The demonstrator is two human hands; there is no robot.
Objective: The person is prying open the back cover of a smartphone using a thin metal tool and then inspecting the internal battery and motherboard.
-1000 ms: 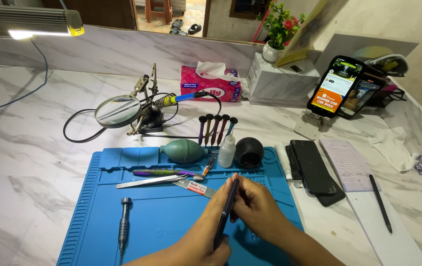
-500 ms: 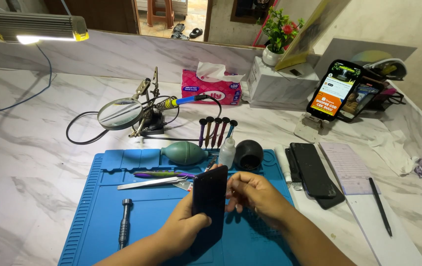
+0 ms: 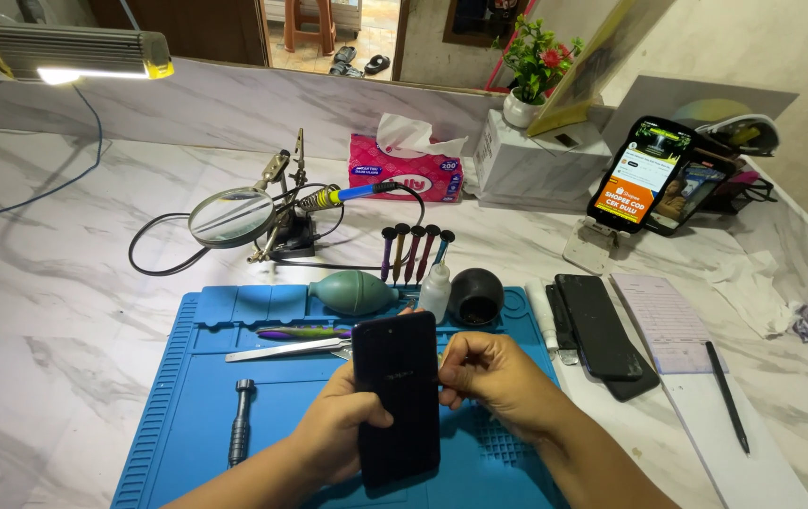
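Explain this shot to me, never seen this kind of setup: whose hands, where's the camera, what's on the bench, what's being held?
There is no robot here. A person works with two bare hands, and the single camera sits on their head, looking down at the bench.

The left hand grips a dark phone upright, back toward the camera. The right hand pinches at the phone's right edge; whether it holds a small tool I cannot tell.

Below them lies a blue work mat on a marble table. On the mat: a metal screwdriver, tweezers, a green air blower, a small white bottle and a black round pot.

Behind the mat stand a magnifier stand with a soldering iron, and a pink tissue box. To the right lie more dark phones, a paper sheet with a pen, and a lit phone on a stand.
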